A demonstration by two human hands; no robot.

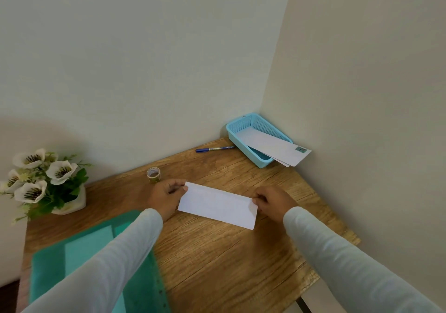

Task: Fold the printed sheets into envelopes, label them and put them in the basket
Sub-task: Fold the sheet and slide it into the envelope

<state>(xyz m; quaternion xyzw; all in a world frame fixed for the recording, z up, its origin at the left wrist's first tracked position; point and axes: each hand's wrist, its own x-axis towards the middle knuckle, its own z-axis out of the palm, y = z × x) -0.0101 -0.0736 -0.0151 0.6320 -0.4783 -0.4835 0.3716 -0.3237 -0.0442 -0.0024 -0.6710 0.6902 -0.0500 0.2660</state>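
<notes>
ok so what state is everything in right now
sheet: folded into a strip, pinched at both ends
left hand: pinches sheet's left end
right hand: pinches sheet's right end
basket: holds envelopes
envelopes: sticking out over basket rim
pen: lying flat, untouched
tape: on table, untouched
folder: lying flat on table

Wooden table (217, 252), grain finish, set into a wall corner. Taken from the table's centre:

- **1 o'clock:** blue mesh basket (233, 134), in the far corner.
- **12 o'clock:** blue pen (214, 149), lying flat just beside the basket.
- **11 o'clock:** tape roll (153, 175), standing on edge.
- **9 o'clock:** white pot of artificial flowers (72, 206), at the table's edge.
- **8 o'clock:** green folder (84, 247), lying flat.
- **Centre:** white folded sheet (218, 205), long axis running 10 to 4 o'clock. Contact with the surface cannot be confirmed.
</notes>
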